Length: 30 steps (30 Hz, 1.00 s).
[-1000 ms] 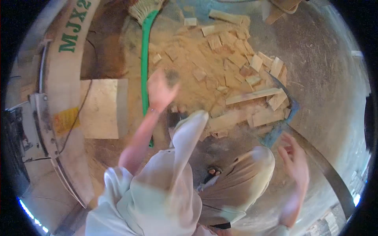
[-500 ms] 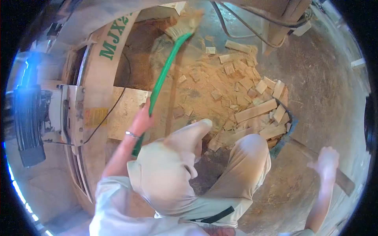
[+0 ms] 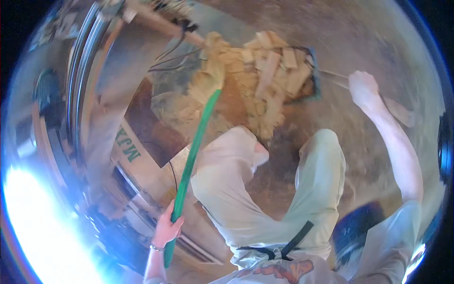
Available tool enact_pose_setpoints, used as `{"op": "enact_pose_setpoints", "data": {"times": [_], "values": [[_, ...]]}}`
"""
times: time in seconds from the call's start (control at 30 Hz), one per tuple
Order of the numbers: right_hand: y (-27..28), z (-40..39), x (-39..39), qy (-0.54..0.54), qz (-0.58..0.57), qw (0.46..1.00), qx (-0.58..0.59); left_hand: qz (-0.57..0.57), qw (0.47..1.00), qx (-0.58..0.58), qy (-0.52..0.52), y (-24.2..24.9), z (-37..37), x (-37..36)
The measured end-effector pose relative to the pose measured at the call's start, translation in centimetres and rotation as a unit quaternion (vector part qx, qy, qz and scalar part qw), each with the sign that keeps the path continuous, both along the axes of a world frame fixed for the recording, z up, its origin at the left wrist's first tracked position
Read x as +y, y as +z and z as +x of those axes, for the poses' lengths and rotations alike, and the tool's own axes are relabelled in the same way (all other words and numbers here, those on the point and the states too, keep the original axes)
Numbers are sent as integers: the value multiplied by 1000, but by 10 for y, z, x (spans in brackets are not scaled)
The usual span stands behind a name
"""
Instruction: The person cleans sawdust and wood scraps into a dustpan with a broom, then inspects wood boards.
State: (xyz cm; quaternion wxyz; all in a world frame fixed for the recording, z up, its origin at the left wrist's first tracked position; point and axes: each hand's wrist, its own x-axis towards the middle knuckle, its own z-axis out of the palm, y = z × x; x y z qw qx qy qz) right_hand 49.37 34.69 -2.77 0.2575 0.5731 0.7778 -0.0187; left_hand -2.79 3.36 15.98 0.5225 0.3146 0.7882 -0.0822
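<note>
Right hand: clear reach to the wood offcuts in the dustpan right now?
Probably, once free: the right hand is closed around the dustpan handle, but nothing visible blocks the way to the wood offcuts.

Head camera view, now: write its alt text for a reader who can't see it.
A left hand holds a green-handled broom with its bristles over sawdust; the right hand grasps the long handle of a blue-edged pan holding wood scraps. Pale-trousered legs show below, and green lettering marks a panel at left.

Broom hdl point(image 3: 193, 154) smooth green plastic; scraps point(image 3: 268, 71) matt wood; trousers point(image 3: 231, 182) cloth
</note>
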Motion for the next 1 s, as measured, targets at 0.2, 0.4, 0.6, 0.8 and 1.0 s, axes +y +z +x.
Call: {"op": "enact_pose_setpoints", "data": {"times": [0.2,0.4,0.6,0.8,1.0], "values": [[8,46,-77,-418,-247,867,113,7,999,-12,35,15,2,-12],[-14,41,-152,-688,-382,331,522,-33,999,-1,19,78,22,-64],[-23,68,-207,-667,-460,-21,586,-96,994,-10,55,139,32,-133],[136,78,-351,-600,-415,-61,681,-157,988,1,11,213,72,-177],[335,82,-501,-473,-340,-341,738,-68,990,-25,-118,233,81,-195]]}}
